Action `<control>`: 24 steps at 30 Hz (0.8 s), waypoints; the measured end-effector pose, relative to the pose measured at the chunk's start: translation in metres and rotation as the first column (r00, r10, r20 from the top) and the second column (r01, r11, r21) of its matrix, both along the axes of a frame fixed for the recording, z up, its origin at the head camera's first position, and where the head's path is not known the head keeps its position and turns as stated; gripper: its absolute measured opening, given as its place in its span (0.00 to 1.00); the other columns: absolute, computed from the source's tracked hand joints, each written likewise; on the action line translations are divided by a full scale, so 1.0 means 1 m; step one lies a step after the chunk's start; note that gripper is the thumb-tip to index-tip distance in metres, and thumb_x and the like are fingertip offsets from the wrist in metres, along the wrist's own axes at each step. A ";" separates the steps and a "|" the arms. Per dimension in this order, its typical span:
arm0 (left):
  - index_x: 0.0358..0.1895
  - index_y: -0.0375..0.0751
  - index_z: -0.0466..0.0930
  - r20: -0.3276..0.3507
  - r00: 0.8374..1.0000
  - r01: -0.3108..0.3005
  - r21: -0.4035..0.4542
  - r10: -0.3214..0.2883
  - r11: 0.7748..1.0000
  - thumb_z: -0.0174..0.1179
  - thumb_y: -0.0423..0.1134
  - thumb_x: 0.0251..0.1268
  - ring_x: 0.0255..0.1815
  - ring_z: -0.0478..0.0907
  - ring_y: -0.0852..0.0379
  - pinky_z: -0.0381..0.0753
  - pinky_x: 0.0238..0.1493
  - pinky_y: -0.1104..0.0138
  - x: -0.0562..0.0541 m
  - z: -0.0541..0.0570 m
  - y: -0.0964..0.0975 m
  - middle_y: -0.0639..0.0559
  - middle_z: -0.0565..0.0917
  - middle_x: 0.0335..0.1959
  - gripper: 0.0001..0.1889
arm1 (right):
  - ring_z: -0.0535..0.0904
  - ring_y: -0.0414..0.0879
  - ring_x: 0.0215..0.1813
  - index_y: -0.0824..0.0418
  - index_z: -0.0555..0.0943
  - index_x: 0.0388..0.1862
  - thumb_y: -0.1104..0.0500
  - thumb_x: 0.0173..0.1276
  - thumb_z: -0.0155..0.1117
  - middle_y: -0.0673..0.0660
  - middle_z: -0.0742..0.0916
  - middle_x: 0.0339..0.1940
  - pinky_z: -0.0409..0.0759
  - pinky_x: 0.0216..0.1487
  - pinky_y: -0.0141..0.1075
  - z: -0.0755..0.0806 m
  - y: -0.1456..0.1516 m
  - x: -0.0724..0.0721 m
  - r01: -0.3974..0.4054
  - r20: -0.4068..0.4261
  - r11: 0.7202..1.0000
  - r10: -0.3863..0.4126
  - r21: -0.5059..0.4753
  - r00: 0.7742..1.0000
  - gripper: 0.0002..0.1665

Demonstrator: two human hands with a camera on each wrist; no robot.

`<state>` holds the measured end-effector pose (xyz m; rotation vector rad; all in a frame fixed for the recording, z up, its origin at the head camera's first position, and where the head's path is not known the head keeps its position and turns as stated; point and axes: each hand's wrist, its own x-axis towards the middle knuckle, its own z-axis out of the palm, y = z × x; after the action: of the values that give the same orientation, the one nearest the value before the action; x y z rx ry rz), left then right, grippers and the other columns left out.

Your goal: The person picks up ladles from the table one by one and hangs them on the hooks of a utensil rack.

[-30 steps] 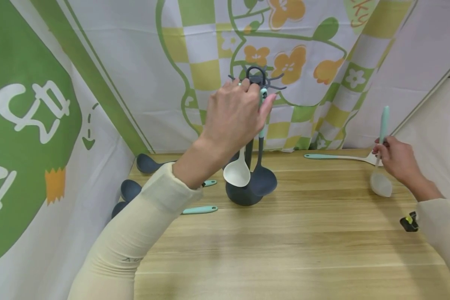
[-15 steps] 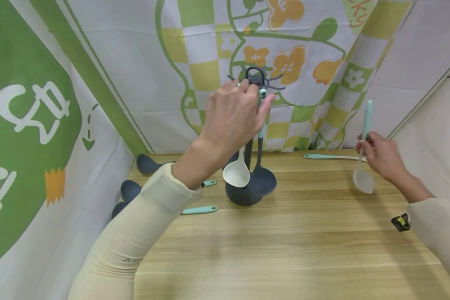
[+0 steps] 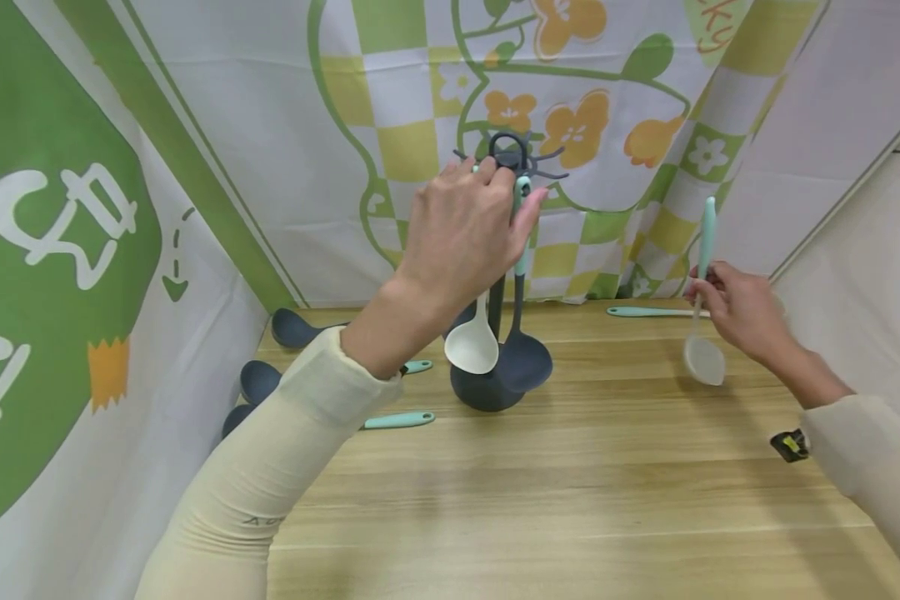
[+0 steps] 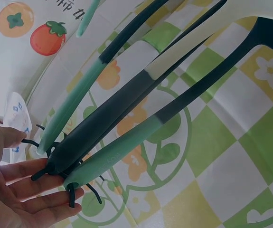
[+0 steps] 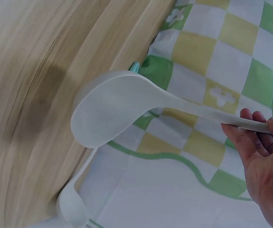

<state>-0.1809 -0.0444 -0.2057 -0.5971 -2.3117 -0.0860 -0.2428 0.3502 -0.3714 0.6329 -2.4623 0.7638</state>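
My right hand pinches a white ladle on its shaft, just below the mint handle. The ladle stands handle up over the right part of the table, bowl downward. At the middle, my left hand reaches to the top of a dark utensil rack with several hooks. In the left wrist view its fingers lie fairly straight against the hooks and handle ends. From the rack hang a white ladle and a dark blue ladle; a mint handle hangs near my thumb.
A second white ladle lies along the table's back edge at right. At left lie several dark ladles with mint handles, partly behind my left arm. A small black object shows at my right cuff. Printed cloth backs the table.
My right hand has moved left with the white ladle, passing in front of the one lying at the back. My left hand has stayed at the rack.
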 end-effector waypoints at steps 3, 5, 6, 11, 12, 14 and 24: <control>0.33 0.36 0.85 -0.008 1.000 0.003 0.002 -0.003 1.000 0.50 0.54 0.86 0.26 0.80 0.46 0.79 0.21 0.62 0.000 0.000 0.000 0.49 0.78 0.23 0.27 | 0.77 0.21 0.38 0.77 0.82 0.45 0.76 0.74 0.62 0.69 0.90 0.33 0.72 0.42 0.08 0.001 -0.005 0.001 -0.018 -0.012 1.000 0.018 0.003 1.000 0.04; 0.33 0.36 0.85 -0.009 1.000 0.003 -0.001 -0.003 1.000 0.49 0.54 0.86 0.26 0.80 0.46 0.80 0.21 0.62 0.000 0.000 0.000 0.48 0.78 0.23 0.28 | 0.78 0.22 0.38 0.76 0.82 0.44 0.76 0.74 0.63 0.68 0.90 0.33 0.72 0.42 0.08 0.002 -0.008 0.001 -0.029 -0.021 1.000 0.029 0.009 0.999 0.03; 0.33 0.36 0.85 -0.008 1.000 0.003 -0.003 -0.003 1.000 0.49 0.54 0.86 0.26 0.80 0.46 0.80 0.22 0.61 0.000 0.000 0.000 0.48 0.79 0.23 0.28 | 0.79 0.24 0.38 0.76 0.82 0.44 0.76 0.73 0.64 0.67 0.90 0.32 0.72 0.42 0.08 0.002 -0.010 0.001 -0.035 -0.030 0.999 0.035 0.012 0.999 0.03; 0.33 0.35 0.85 0.003 1.000 0.006 -0.006 -0.006 1.000 0.49 0.54 0.86 0.28 0.81 0.46 0.83 0.24 0.61 0.000 0.000 0.000 0.48 0.79 0.24 0.27 | 0.84 0.35 0.35 0.76 0.83 0.42 0.78 0.71 0.66 0.65 0.90 0.30 0.72 0.42 0.08 0.004 -0.017 0.002 -0.058 -0.071 0.998 0.059 0.022 0.996 0.03; 0.33 0.35 0.85 0.006 1.000 0.006 -0.007 -0.006 1.000 0.49 0.53 0.86 0.28 0.81 0.46 0.83 0.24 0.61 0.000 0.000 0.000 0.48 0.79 0.24 0.27 | 0.85 0.38 0.34 0.77 0.83 0.42 0.78 0.70 0.66 0.65 0.90 0.30 0.72 0.42 0.08 0.004 -0.019 0.002 -0.064 -0.077 0.998 0.065 0.022 0.995 0.04; 0.33 0.35 0.85 0.010 1.000 0.009 -0.005 -0.009 1.000 0.49 0.53 0.86 0.27 0.81 0.46 0.83 0.25 0.61 0.000 0.001 0.000 0.48 0.80 0.24 0.27 | 0.86 0.43 0.34 0.77 0.83 0.42 0.79 0.70 0.66 0.65 0.90 0.30 0.73 0.42 0.08 0.004 -0.021 0.003 -0.070 -0.085 0.997 0.072 0.023 0.994 0.04; 0.34 0.35 0.86 0.021 1.000 0.010 0.007 -0.010 1.000 0.50 0.53 0.86 0.27 0.80 0.47 0.81 0.24 0.62 0.000 0.000 0.000 0.48 0.79 0.24 0.27 | 0.87 0.54 0.33 0.75 0.84 0.42 0.79 0.68 0.68 0.64 0.91 0.31 0.72 0.44 0.08 0.010 -0.035 0.008 -0.109 -0.122 0.994 0.111 0.026 0.986 0.06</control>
<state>-0.1806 -0.0445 -0.2054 -0.6067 -2.3279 -0.1051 -0.2345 0.3150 -0.3617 0.8046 -2.3406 0.7205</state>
